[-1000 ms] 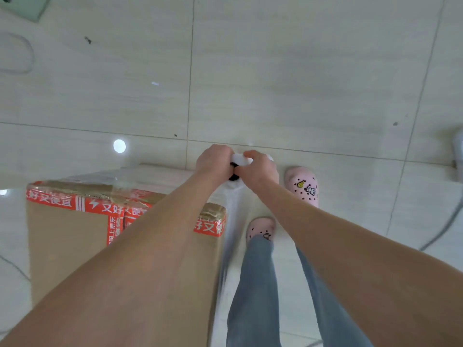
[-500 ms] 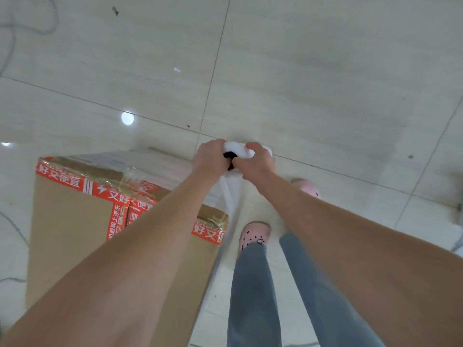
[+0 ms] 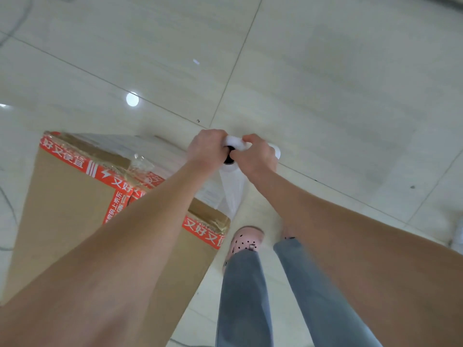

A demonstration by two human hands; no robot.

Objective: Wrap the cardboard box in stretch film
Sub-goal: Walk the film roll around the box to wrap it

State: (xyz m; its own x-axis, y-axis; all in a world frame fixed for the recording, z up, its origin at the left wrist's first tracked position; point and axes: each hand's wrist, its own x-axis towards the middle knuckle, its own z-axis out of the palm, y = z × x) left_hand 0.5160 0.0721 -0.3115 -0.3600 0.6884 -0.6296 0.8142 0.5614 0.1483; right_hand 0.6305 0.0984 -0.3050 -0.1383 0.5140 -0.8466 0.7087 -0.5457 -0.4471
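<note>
Both hands curl round the top of an upright stretch film roll [image 3: 232,189]: the left hand [image 3: 206,146] and right hand [image 3: 258,156] cover most of its end, leaving only the dark core hole visible. The cardboard box [image 3: 67,201], edged with red printed tape [image 3: 110,177], stands on the tiled floor [image 3: 325,83] just left of the roll. The left forearm hides much of its top. Translucent film [image 3: 172,152] spans its far side, hard to trace. One pink clog [image 3: 246,240] shows; the other is mostly hidden.

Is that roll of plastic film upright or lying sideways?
Upright. The stretch film roll hangs vertical, its dark core hole facing up, left hand and right hand gripping its top end.
</note>
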